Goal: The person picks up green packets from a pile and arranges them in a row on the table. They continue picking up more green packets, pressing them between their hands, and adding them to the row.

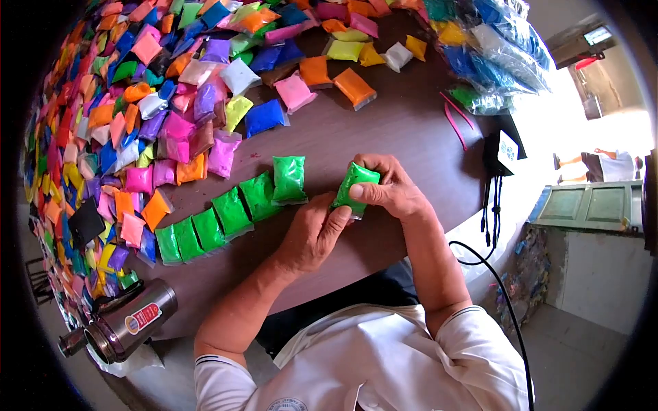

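A small bright green packet [353,177], sealed in clear film, is held between both hands above the brown table. My right hand [394,190] pinches it from the right, thumb across its front. My left hand [312,234] grips its lower left edge; the thumb shows, while the other fingers are partly hidden behind the packet. Left of the hands, several similar packets lie in a slanting row, from an end packet [166,244] through a middle one [232,211] to the nearest green packet [289,179], which lies close to my left hand.
A big heap of colourful packets [178,130] covers the table's left and far side. A steel flask [133,318] lies at the lower left. Clear bags [504,51] of packets sit far right, near pink strips [454,123] and a small box [507,152] with black cables.
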Motion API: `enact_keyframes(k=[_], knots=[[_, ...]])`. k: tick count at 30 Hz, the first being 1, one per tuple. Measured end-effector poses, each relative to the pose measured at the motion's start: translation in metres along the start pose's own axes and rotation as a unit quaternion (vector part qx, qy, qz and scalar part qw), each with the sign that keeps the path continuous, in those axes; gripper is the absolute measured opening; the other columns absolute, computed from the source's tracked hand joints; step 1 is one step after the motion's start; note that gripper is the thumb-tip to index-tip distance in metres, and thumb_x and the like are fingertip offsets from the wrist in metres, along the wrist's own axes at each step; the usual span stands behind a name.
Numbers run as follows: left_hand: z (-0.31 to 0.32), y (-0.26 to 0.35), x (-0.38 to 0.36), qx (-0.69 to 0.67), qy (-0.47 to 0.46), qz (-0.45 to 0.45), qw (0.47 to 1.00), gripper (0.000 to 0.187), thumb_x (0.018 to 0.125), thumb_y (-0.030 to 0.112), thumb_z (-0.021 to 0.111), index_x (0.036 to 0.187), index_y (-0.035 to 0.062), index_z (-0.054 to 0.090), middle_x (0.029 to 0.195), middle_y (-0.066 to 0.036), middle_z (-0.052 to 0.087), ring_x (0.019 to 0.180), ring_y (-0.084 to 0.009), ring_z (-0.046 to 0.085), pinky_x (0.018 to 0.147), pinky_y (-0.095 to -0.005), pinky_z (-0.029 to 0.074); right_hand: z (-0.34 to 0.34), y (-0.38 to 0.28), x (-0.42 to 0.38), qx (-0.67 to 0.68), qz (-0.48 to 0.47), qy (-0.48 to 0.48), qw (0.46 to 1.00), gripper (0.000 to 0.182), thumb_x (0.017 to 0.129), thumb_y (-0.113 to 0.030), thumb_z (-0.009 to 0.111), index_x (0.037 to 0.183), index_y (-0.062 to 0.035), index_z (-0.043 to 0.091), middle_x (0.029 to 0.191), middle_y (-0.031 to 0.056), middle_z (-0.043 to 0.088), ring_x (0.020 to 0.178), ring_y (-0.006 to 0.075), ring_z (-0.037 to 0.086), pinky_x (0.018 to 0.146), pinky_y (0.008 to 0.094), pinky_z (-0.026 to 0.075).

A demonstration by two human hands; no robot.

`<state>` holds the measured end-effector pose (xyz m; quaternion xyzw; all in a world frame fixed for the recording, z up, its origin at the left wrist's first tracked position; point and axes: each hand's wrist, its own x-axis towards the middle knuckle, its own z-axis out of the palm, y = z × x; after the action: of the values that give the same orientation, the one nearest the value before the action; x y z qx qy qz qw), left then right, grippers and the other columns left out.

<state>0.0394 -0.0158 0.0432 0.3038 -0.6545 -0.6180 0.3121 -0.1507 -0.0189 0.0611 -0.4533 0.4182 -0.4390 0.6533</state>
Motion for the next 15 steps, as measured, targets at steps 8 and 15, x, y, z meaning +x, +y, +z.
enact_keyframes(k=[8,15], knots=[[-0.004,0.013,0.002,-0.009,-0.003,-0.034,0.999,0.038,0.1,0.03,0.045,0.098,-0.0047,0.059,0.085,-0.014,0.063,0.076,-0.0234,0.063,0.071,-0.0339,0.05,0.004,-0.006,-0.001,0.016,0.031,-0.012,0.999,0.032,0.075,-0.025,0.077,0.091,-0.0029,0.061,0.075,-0.0017,0.059,0.068,0.0067,0.053,0.06,0.0213,0.042],[-0.003,0.001,0.003,0.077,-0.026,0.038,0.996,0.038,0.097,0.03,0.05,0.084,-0.0042,0.059,0.076,-0.013,0.057,0.067,-0.0248,0.057,0.062,-0.037,0.044,-0.004,0.007,0.001,-0.033,0.0,-0.029,0.999,0.028,0.073,-0.021,0.078,0.085,-0.0016,0.062,0.074,-0.0015,0.059,0.067,0.0077,0.053,0.06,0.0221,0.042]])
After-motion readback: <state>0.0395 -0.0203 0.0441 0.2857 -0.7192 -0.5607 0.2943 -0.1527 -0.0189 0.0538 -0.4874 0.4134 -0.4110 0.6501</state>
